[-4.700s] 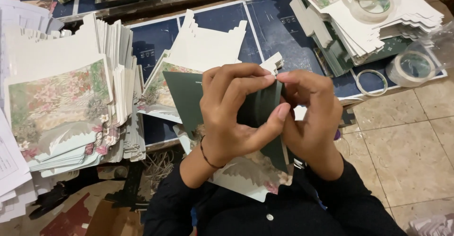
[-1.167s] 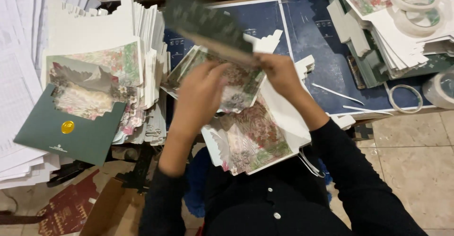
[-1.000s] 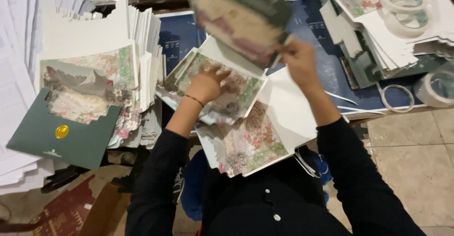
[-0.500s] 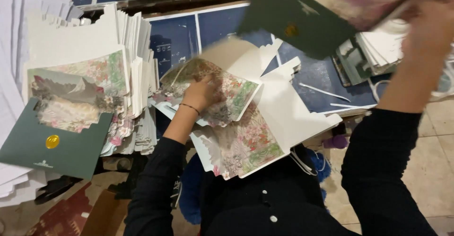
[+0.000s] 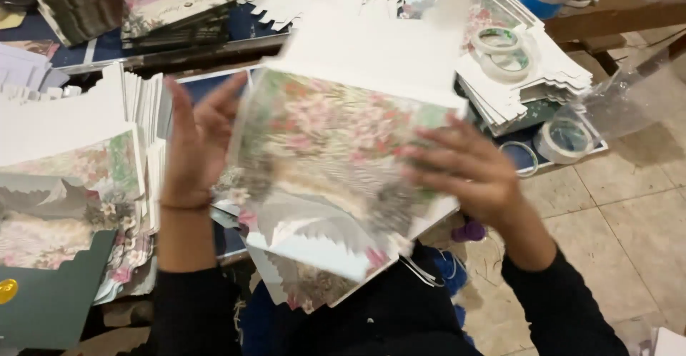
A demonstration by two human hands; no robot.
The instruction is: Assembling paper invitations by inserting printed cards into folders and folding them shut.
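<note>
Cardboard, a large floral-printed die-cut sheet (image 5: pixel 336 163), is held up between both hands over the lap and low table (image 5: pixel 214 63). The right hand (image 5: pixel 471 174) grips its right edge with spread fingers; the left hand (image 5: pixel 196 142), fingers open, steadies its left edge.

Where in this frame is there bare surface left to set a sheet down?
The tiled floor right of the right hand is bare, bordered by the tape roll. The work surface is crowded: card stacks beside the left hand, white die-cut piles upper right, the floral sheet between.
</note>
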